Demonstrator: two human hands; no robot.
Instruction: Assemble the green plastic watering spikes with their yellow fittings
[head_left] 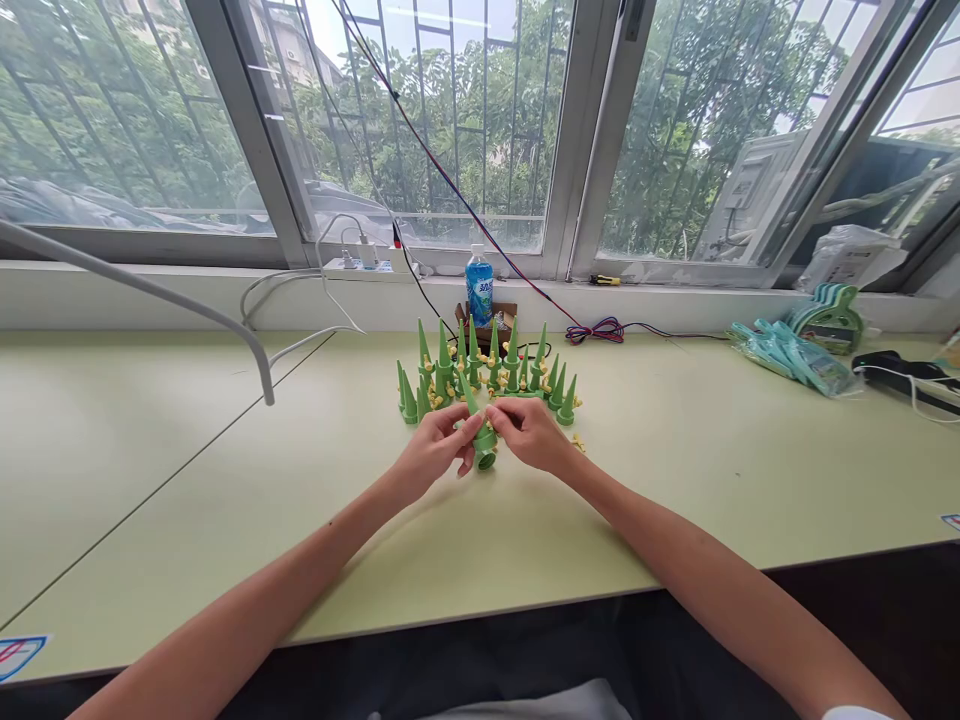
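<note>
A green plastic plant-watering spike [486, 442] is tilted over the table, its point away from me and its round open end towards me. My left hand [439, 447] is closed around its left side, thumb on top. My right hand [531, 434] pinches at the spike's right side; whatever lies between those fingertips is too small and covered to make out. Just beyond both hands stand several more green spikes [512, 352], points up, with small yellow valve pieces [538, 382] on and among them. One loose yellow piece [577, 441] lies right of my right wrist.
Behind the spikes are a blue-labelled bottle [479, 288] and a small brown box [506, 322]. Coiled cable [596, 331] lies by the sill. Bagged teal items [799, 358] and green-handled items [829, 318] sit far right. A grey curved tube [187, 290] crosses the left side.
</note>
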